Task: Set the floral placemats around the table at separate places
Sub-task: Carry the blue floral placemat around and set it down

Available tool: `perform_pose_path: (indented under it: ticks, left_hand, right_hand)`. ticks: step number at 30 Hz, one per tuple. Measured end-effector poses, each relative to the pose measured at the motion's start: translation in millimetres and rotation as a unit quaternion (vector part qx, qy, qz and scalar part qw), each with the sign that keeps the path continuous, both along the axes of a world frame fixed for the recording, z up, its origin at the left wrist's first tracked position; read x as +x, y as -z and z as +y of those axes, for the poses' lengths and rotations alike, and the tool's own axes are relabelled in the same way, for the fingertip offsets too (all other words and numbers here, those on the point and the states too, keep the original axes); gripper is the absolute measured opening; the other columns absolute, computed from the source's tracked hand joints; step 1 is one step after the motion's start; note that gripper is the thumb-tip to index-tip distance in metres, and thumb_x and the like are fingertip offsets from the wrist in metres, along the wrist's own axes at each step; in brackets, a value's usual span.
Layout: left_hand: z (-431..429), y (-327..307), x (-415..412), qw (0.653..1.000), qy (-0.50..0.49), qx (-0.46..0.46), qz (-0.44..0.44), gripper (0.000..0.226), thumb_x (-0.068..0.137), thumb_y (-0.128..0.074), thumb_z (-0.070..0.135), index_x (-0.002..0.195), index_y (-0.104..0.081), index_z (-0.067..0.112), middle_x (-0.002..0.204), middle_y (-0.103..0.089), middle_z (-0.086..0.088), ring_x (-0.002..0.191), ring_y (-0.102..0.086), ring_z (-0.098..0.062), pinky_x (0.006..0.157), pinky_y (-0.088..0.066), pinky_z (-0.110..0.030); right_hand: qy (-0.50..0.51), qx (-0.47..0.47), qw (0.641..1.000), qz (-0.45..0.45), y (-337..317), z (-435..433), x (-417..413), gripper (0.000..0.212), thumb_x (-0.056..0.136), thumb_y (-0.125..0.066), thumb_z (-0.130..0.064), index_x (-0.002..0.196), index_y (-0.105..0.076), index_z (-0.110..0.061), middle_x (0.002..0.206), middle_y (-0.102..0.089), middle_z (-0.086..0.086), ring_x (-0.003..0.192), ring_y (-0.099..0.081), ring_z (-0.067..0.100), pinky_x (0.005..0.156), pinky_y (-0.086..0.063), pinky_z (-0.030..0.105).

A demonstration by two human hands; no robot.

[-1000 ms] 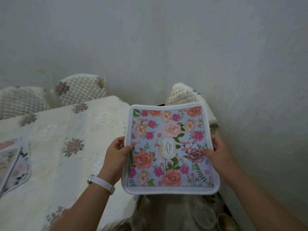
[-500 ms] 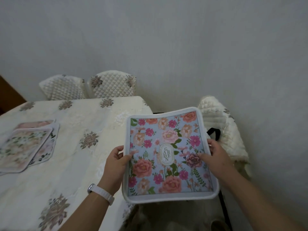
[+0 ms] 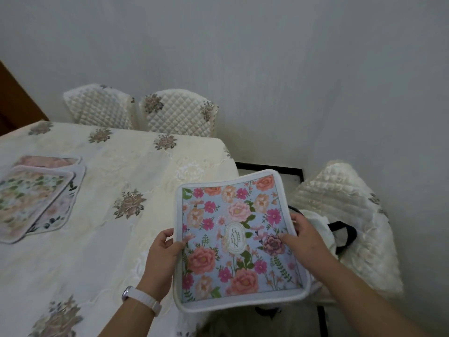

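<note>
I hold a blue floral placemat (image 3: pixel 233 239) with a white border and a "GARDEN" label, in the air past the table's right end. My left hand (image 3: pixel 162 259) grips its left edge and my right hand (image 3: pixel 303 237) grips its right edge, thumbs on top. A stack of other floral placemats (image 3: pixel 36 198) lies overlapped on the cream embroidered tablecloth (image 3: pixel 116 227) at the left side of the table.
Two quilted cream chair backs (image 3: pixel 177 113) stand at the table's far side against the grey wall. A third quilted chair (image 3: pixel 352 215) sits right of the table, with a white bag with dark handles (image 3: pixel 340 234) on it. Brown woodwork shows at far left.
My view has swung left and back, bringing more of the table and the placemat stack into sight. The held placemat stays in both hands, shifted slightly toward the table.
</note>
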State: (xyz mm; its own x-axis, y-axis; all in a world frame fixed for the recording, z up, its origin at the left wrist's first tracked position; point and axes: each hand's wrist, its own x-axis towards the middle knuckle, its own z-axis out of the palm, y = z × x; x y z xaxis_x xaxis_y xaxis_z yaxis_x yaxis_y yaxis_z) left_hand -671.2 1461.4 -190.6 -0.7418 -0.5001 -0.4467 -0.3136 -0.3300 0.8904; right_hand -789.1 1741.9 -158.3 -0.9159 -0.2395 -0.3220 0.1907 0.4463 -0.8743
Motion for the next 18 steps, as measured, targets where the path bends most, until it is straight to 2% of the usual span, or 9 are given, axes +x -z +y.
perform_pose_path:
  ticks: [2,5,9,12,15,18]
  left_hand:
    - [-9,5,-14,1.0,-0.006,0.007,0.005,0.032,0.084,-0.073,0.009,0.11,-0.055,0.005,0.093,-0.075,-0.019,0.083,-0.072,-0.041,0.073,-0.059,-0.052]
    - [-20,13,-33,1.0,-0.009,0.02,0.006,0.031,0.083,-0.073,0.007,0.109,-0.055,0.005,0.095,-0.075,-0.019,0.084,-0.072,-0.04,0.07,-0.059,-0.048]
    - [-27,23,-52,0.999,-0.018,0.026,0.004,0.03,0.083,-0.073,0.006,0.107,-0.056,0.007,0.093,-0.075,-0.018,0.082,-0.073,-0.038,0.071,-0.059,-0.048]
    - [-31,31,-56,0.999,-0.036,0.031,-0.005,0.03,0.083,-0.073,0.007,0.108,-0.056,0.007,0.093,-0.075,-0.017,0.081,-0.073,-0.038,0.071,-0.059,-0.05]
    - [-36,41,-59,0.998,-0.055,0.034,-0.014,0.03,0.084,-0.073,0.009,0.109,-0.056,0.008,0.097,-0.075,-0.017,0.083,-0.073,-0.037,0.073,-0.059,-0.052]
    - [-40,54,-59,0.994,-0.098,0.035,-0.03,0.031,0.084,-0.073,0.01,0.11,-0.056,0.009,0.101,-0.074,-0.017,0.086,-0.073,-0.036,0.076,-0.058,-0.054]
  right_hand:
    - [-0.003,0.008,1.0,0.0,-1,-10,-20,0.029,0.091,-0.063,-0.008,0.104,-0.056,-0.033,0.101,-0.07,-0.001,0.083,-0.072,0.014,0.066,-0.059,0.031]
    - [-0.016,0.029,0.999,-0.008,2,-22,-44,0.03,0.091,-0.063,-0.011,0.115,-0.055,-0.026,0.103,-0.07,-0.001,0.084,-0.071,0.014,0.064,-0.059,0.029]
    - [-0.022,0.049,0.998,-0.014,10,-34,-67,0.031,0.09,-0.064,-0.013,0.116,-0.054,-0.026,0.103,-0.07,-0.003,0.088,-0.071,0.017,0.075,-0.06,0.04]
    - [-0.038,0.065,0.997,-0.017,17,-43,-81,0.028,0.091,-0.063,-0.012,0.113,-0.055,-0.027,0.099,-0.07,-0.005,0.083,-0.072,0.013,0.069,-0.06,0.035]
    - [-0.073,0.091,0.993,-0.021,28,-57,-101,0.027,0.09,-0.064,-0.017,0.111,-0.054,-0.031,0.096,-0.071,-0.008,0.08,-0.072,0.012,0.069,-0.06,0.038]
    - [-0.117,0.1,0.988,-0.032,41,-80,-124,0.027,0.092,-0.062,-0.015,0.114,-0.053,-0.026,0.098,-0.069,-0.005,0.081,-0.071,0.015,0.063,-0.057,0.032]
